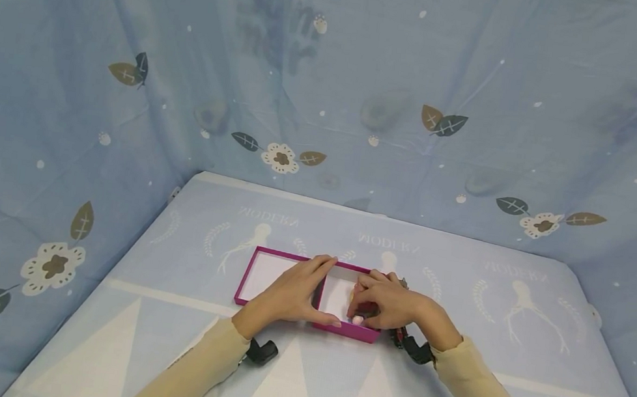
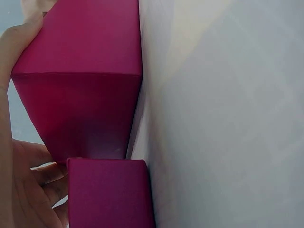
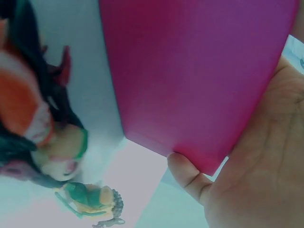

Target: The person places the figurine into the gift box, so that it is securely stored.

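An open magenta box (image 1: 347, 331) with a white inside lies on the table. My left hand (image 1: 296, 291) spans the box's left end and grips it, thumb at the front rim, fingertips at the back rim. In the left wrist view, the box (image 2: 80, 109) fills the upper left beside that hand. My right hand (image 1: 392, 302) reaches over the right wall. Its thumb and fingers pinch a small figurine (image 1: 358, 320), pink at one end and mostly hidden. In the right wrist view, one finger of that hand (image 3: 259, 175) curls round the box's corner.
Left of the box lies a matching magenta-rimmed tray or lid (image 1: 245, 275), its white inside facing up. Right of the box are an orange-and-black figurine (image 3: 26, 90) and a green-clad figurine (image 3: 90, 199). Blue patterned cloth (image 1: 365, 99) hangs behind the table.
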Available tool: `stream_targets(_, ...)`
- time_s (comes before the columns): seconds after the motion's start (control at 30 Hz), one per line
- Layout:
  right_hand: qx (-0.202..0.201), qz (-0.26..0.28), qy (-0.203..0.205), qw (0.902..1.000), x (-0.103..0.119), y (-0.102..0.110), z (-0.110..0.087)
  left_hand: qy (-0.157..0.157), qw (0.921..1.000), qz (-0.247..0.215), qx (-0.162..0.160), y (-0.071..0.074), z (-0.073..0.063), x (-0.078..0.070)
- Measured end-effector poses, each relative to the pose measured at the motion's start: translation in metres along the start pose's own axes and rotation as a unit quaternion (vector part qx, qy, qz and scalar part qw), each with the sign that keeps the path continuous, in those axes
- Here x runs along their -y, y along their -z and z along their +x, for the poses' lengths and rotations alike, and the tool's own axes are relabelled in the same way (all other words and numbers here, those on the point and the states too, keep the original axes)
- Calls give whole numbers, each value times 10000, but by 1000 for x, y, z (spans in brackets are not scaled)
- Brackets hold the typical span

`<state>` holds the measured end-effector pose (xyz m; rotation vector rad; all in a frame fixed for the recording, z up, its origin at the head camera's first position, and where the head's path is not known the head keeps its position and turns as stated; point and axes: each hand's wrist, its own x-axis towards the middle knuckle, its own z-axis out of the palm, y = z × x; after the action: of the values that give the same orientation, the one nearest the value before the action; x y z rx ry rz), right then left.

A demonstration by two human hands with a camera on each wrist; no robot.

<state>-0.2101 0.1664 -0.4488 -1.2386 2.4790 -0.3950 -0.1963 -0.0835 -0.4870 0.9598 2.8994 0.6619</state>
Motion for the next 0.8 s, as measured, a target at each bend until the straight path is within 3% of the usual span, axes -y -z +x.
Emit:
stream_targets(0.57, -875, 485, 371, 9943, -8, -12, -5, 2, 10000, 67, -35, -1, -1, 1)
stream_targets(0.8, -1069, 606, 319, 9919, -5, -15, -12, -24, 9999, 125, -34, -1, -1, 0)
